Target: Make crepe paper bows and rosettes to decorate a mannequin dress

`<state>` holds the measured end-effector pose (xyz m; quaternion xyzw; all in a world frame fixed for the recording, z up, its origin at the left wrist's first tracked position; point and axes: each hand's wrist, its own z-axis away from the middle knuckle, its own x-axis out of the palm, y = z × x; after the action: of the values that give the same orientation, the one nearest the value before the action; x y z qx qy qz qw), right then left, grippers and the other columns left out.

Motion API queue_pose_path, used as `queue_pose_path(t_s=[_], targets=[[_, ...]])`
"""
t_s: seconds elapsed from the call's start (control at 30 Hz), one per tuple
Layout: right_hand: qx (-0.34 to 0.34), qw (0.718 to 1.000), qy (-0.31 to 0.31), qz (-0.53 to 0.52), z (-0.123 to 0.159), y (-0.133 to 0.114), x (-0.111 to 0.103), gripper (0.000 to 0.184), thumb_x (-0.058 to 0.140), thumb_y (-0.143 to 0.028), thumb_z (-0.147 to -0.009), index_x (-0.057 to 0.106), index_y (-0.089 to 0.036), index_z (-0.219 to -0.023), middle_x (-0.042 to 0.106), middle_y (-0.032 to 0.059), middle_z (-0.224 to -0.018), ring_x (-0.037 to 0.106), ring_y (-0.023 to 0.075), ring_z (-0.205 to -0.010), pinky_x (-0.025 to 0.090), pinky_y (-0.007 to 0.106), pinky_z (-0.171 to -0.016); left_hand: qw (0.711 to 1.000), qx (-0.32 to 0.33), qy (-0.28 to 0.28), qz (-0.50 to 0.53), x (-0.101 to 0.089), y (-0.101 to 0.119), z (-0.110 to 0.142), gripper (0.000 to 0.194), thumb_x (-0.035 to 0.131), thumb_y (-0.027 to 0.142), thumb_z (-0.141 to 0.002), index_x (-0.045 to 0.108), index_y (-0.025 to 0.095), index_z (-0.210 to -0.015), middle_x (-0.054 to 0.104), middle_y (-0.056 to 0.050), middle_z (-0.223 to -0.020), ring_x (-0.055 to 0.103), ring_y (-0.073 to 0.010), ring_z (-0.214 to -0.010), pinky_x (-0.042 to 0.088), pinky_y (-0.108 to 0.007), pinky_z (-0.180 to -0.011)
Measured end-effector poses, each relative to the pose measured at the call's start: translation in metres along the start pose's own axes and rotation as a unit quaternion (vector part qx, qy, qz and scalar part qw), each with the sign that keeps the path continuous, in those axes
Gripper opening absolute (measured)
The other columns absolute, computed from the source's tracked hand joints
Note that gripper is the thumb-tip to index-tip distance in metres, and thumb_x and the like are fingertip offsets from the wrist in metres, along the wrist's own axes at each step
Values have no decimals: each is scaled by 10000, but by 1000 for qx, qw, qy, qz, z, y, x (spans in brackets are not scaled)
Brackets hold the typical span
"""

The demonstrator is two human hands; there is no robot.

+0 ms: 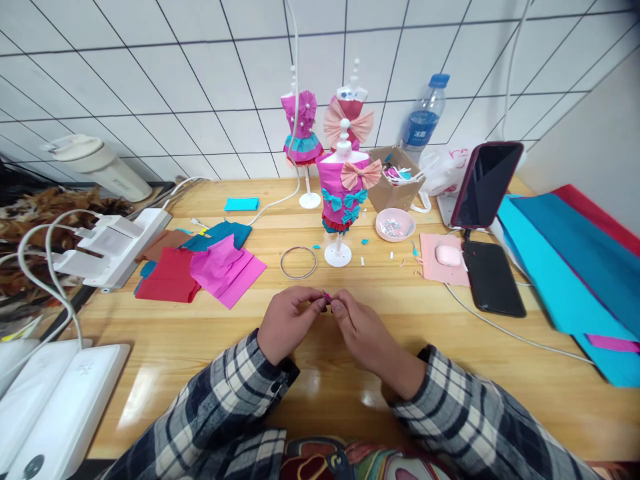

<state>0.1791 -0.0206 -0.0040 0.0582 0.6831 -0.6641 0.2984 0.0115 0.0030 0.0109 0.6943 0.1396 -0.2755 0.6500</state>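
My left hand (291, 319) and my right hand (361, 328) meet over the table, pinching a small piece of magenta crepe paper (327, 297) between their fingertips. Most of that piece is hidden by the fingers. Just beyond them lies a thin metal ring (299, 263). Behind it a small white dress form (343, 157) stands upright in a magenta paper dress with a peach bow (361, 175) and several turquoise bows (351, 207). To the left are folded sheets of magenta paper (230, 270) and red paper (169, 277).
Two more dressed forms (301, 120) stand at the tiled wall. A box of scraps (393, 193), a pink bowl (395, 225), a propped phone (486, 185) and a black phone (494, 279) are to the right. Coloured sheets (565, 267) lie far right. A power strip (120, 247) sits left.
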Motion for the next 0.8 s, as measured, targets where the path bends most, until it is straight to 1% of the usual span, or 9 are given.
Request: queue_pose_path(t_s=[0.1, 0.23, 0.33, 0.43, 0.57, 0.63, 0.67, 0.73, 0.8], targets=[[3, 1000, -6, 13, -2, 1, -2, 291, 263, -416, -988, 477, -219, -976, 615, 32, -821, 581, 185, -759, 380, 294, -665, 1000, -2, -3, 11, -1, 0, 0, 205, 597, 334, -796, 736, 195, -852, 749, -57, -840, 677, -200, -786, 521, -327, -802], [4, 1000, -9, -2, -4, 3, -3, 288, 306, -432, -976, 504, -224, -960, 613, 16, -801, 558, 174, -719, 374, 288, -654, 1000, -11, -10, 24, -3, 3, -2, 193, 612, 334, -780, 734, 186, -802, 747, -62, -813, 675, -206, -781, 519, -333, -803], [-4, 999, -11, -52, -6, 5, -3, 276, 338, -425, -967, 526, -224, -946, 606, 7, -808, 549, 160, -730, 384, 276, -661, 998, -24, -10, 54, -2, 4, -2, 194, 630, 346, -759, 732, 182, -780, 749, -60, -809, 675, -205, -781, 523, -323, -795], [-2, 995, -16, -99, -8, 8, -3, 277, 356, -417, -960, 530, -215, -884, 577, -6, -773, 529, 146, -717, 390, 266, -658, 992, -51, -40, 105, -2, 5, -3, 230, 624, 366, -767, 730, 166, -804, 750, -59, -801, 676, -195, -763, 533, -303, -761], [28, 987, -5, -156, -9, 12, -3, 318, 408, -470, -927, 504, -210, -771, 488, -31, -655, 459, 123, -611, 365, 247, -570, 986, -67, -59, 141, -2, 3, -4, 238, 641, 379, -773, 735, 162, -806, 742, -57, -782, 674, -189, -759, 537, -298, -749], [81, 963, 10, -256, -10, 12, -4, 352, 425, -541, -898, 511, -216, -796, 399, -60, -569, 365, 97, -487, 303, 221, -453, 984, -56, -40, 167, -2, 1, -5, 237, 654, 385, -777, 744, 170, -821, 737, -83, -937, 669, -210, -886, 532, -317, -805], [114, 939, 6, -323, -10, 11, -4, 369, 432, -572, -883, 523, -218, -832, 339, -79, -530, 291, 84, -429, 247, 207, -399, 981, -46, -26, 189, -1, 0, -5, 245, 651, 393, -787, 746, 174, -839, 711, -100, -1062, 646, -228, -996, 521, -332, -854], [180, 873, -32, -452, -11, 7, -6, 379, 488, -583, -852, 546, -215, -917, 241, -111, -491, 158, 61, -377, 137, 181, -346, 970, -22, 6, 241, 2, -2, -4, 278, 623, 428, -815, 741, 185, -883, 591, -109, -1302, 526, -257, -1216, 478, -368, -954], [239, 797, -97, -546, -12, 2, -6, 384, 543, -569, -829, 557, -201, -933, 284, -115, -493, 116, 39, -369, 76, 157, -335, 956, -2, 27, 291, 7, -1, 0, 313, 590, 470, -835, 726, 202, -921, 462, -87, -1437, 456, -262, -1289, 474, -388, -970]])
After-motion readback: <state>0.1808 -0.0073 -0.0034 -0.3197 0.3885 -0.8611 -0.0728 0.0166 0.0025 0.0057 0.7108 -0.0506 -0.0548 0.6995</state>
